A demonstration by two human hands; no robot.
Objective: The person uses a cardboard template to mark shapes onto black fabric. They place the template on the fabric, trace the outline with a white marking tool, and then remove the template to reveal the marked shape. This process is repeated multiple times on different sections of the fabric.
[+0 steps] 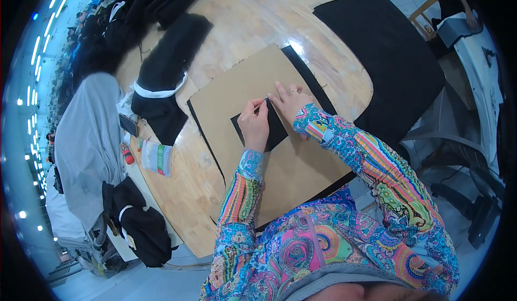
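A tan cardboard sheet lies on a piece of black fabric, whose edges show along its sides. Near the sheet's middle, a dark four-sided area looks like an opening with black fabric showing through. My left hand is over this area, thumb and fingers pinched together at its upper corner. Something small and thin seems to be between the fingertips, but I cannot make out what. Beside it, my right hand rests on the cardboard with fingers stretched out, fingertips close to the left hand's.
More black fabric hangs over the table's right edge. A black fabric bundle tied with a white band lies left, near a clear plastic packet and a small red object. Grey cloth covers something farther left. A chair stands right.
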